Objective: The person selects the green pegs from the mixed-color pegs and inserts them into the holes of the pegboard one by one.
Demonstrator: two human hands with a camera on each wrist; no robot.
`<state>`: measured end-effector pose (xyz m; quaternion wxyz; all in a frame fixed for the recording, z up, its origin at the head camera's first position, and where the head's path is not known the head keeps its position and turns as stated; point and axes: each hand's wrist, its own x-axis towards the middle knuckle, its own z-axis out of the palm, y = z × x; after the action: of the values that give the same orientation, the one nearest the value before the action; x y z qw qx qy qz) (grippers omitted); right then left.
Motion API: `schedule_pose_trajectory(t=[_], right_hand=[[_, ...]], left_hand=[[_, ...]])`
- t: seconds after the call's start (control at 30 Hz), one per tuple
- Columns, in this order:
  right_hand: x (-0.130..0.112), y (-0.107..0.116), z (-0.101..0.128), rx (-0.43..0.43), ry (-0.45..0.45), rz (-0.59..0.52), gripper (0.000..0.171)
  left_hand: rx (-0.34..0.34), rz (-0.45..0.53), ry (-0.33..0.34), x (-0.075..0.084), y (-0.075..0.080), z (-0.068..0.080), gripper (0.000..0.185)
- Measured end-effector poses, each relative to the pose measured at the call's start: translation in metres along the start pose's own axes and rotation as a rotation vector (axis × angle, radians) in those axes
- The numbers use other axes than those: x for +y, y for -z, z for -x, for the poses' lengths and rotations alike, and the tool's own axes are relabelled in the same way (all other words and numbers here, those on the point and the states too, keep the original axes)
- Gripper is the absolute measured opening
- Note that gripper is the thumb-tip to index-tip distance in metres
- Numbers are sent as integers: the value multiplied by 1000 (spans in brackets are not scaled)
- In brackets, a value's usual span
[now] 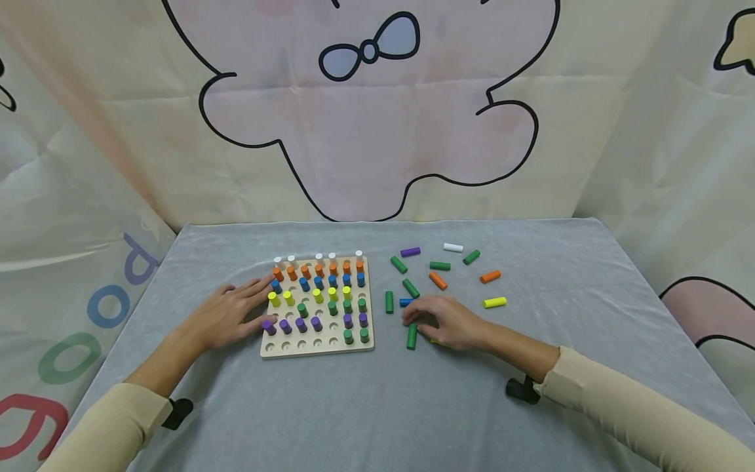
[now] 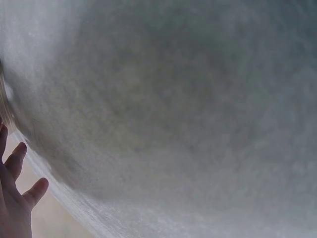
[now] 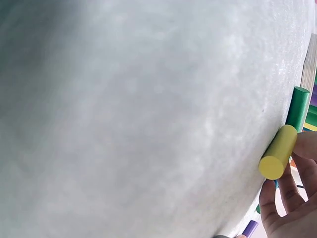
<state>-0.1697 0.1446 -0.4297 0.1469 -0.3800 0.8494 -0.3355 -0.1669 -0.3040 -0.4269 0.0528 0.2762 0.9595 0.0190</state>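
Observation:
A pale wooden pegboard point(image 1: 318, 351) lies on the cloth, holding rows of white, orange, blue, yellow, green and purple pegs. My left hand point(image 1: 232, 314) rests at the board's left edge, fingers spread, fingertips near the blue and purple end pegs; in the left wrist view part of this hand point(image 2: 17, 198) shows at the lower left. To the board's right, my right hand point(image 1: 445, 321) hovers low with bent fingers, fingertips close to a blue peg point(image 1: 406, 302). Near its thumb lies a yellow peg point(image 3: 279, 151), mostly hidden in the head view, with a green peg point(image 1: 411, 336) beside it.
Several loose pegs lie right of the board: a green peg point(image 1: 389, 302), an orange peg point(image 1: 438, 280), a yellow peg point(image 1: 494, 302), a white peg point(image 1: 453, 247) and a purple peg point(image 1: 410, 252) among them. Grey cloth point(image 1: 330, 413) covers the table; a printed curtain point(image 1: 377, 118) hangs behind.

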Motion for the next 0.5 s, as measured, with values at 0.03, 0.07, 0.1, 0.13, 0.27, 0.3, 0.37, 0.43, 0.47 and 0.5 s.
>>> schedule_pose_trajectory(t=[0.03, 0.07, 0.1, 0.13, 0.27, 0.3, 0.37, 0.43, 0.47, 0.5], right_hand=[[0, 0, 0, -2, -2, 1, 29], [0, 0, 0, -3, -5, 3, 29], [0, 0, 0, -4, -6, 5, 29], [0, 0, 0, -5, -7, 7, 29], [0, 0, 0, -4, -9, 23, 30], [0, 0, 0, -2, -8, 29, 30], [0, 0, 0, 3, -7, 34, 30], [0, 0, 0, 6, -7, 37, 30], [0, 0, 0, 7, -9, 36, 30], [0, 0, 1, 8, -13, 31, 30]], left_hand=[[2, -1, -2, 0, 0, 0, 73], [3, -2, -3, 0, 0, 0, 73], [4, -2, -5, 0, 0, 0, 73], [6, -2, -5, 0, 0, 0, 73], [9, 3, -4, -1, 0, 0, 72], [9, 5, -3, -1, 0, 0, 72], [7, 7, -2, -1, 0, 0, 72], [3, 6, 0, -1, 0, 0, 73], [-1, 6, 1, -1, 0, 0, 73], [-4, 5, 2, -1, 0, 0, 73]])
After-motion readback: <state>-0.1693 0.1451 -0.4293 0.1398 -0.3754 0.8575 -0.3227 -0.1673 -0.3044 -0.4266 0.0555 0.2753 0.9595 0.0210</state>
